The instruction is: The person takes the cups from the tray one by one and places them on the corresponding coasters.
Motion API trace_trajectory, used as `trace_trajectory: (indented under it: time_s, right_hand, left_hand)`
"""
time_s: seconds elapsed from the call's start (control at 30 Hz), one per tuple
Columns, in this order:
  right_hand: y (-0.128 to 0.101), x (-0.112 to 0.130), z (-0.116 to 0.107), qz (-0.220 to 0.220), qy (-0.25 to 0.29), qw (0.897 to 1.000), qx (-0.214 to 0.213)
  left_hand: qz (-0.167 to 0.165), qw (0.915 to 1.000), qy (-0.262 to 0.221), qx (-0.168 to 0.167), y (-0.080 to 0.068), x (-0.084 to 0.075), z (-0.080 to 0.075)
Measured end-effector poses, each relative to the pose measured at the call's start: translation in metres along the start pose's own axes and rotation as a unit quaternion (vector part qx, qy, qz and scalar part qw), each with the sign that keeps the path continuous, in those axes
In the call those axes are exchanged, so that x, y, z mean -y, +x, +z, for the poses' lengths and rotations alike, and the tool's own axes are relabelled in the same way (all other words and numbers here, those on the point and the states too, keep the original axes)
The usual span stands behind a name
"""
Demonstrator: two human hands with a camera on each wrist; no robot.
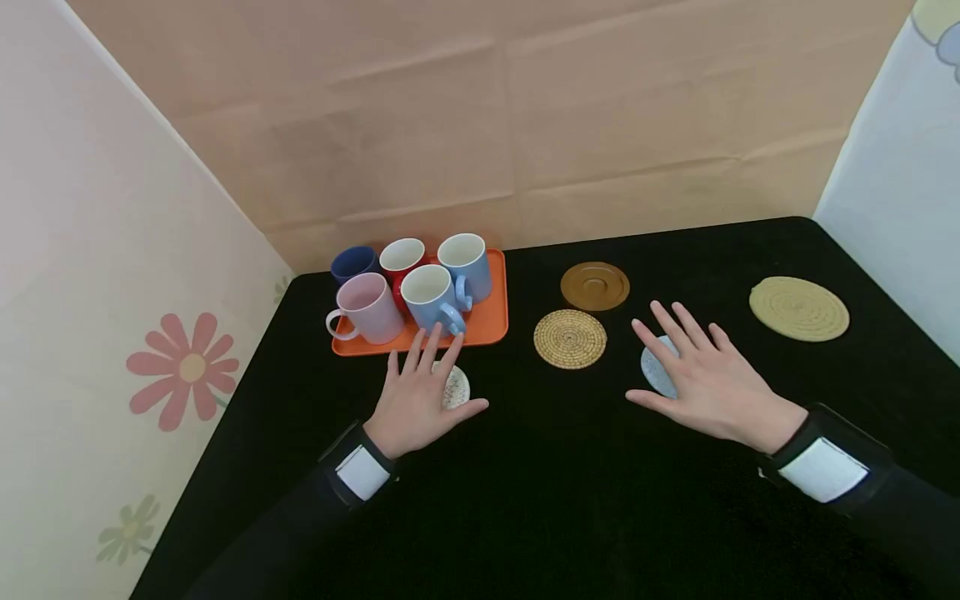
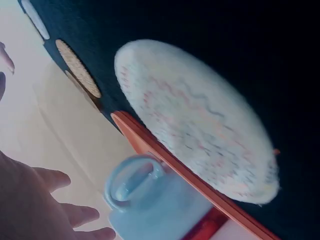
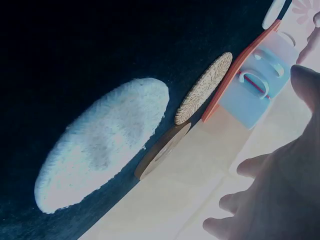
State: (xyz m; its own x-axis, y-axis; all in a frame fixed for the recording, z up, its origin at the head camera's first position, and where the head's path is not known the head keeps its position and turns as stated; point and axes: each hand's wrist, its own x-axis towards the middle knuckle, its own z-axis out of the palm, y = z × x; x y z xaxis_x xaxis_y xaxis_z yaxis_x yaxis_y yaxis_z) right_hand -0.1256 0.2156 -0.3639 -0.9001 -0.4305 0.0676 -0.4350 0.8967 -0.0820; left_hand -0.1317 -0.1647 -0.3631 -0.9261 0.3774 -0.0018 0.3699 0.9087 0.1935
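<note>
My left hand [image 1: 420, 392] lies flat with fingers spread over a white speckled coaster [image 1: 456, 388] [image 2: 200, 125], just in front of the orange tray [image 1: 491, 321]. My right hand [image 1: 693, 371] is spread flat over a pale blue coaster [image 1: 654, 368] [image 3: 100, 145] on the black table [image 1: 555, 483]. Neither hand grips anything. The tray holds several mugs: a pink mug [image 1: 369, 308], two light blue mugs [image 1: 431, 298], a red one [image 1: 401, 257] and a dark blue one [image 1: 352, 262].
A woven straw coaster [image 1: 570, 338] and a brown round coaster [image 1: 595, 286] lie between the tray and my right hand. A larger woven mat [image 1: 798, 308] sits at the far right. Paper walls close in the table at the left, back and right.
</note>
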Motion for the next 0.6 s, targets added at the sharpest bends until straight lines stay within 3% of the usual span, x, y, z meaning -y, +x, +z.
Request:
trace_trajectory:
  time_s: [0.27,0.6]
  right_hand:
    - [0.016,0.011,0.002,-0.024,0.005,0.999,0.021]
    - [0.044,0.037,0.009,-0.072,0.006,0.997,0.034]
  left_hand:
    - [0.01,0.9999,-0.002,-0.001,-0.005,0.019,0.004]
    - [0.035,0.9986,-0.01,0.04,-0.01,0.047,0.01]
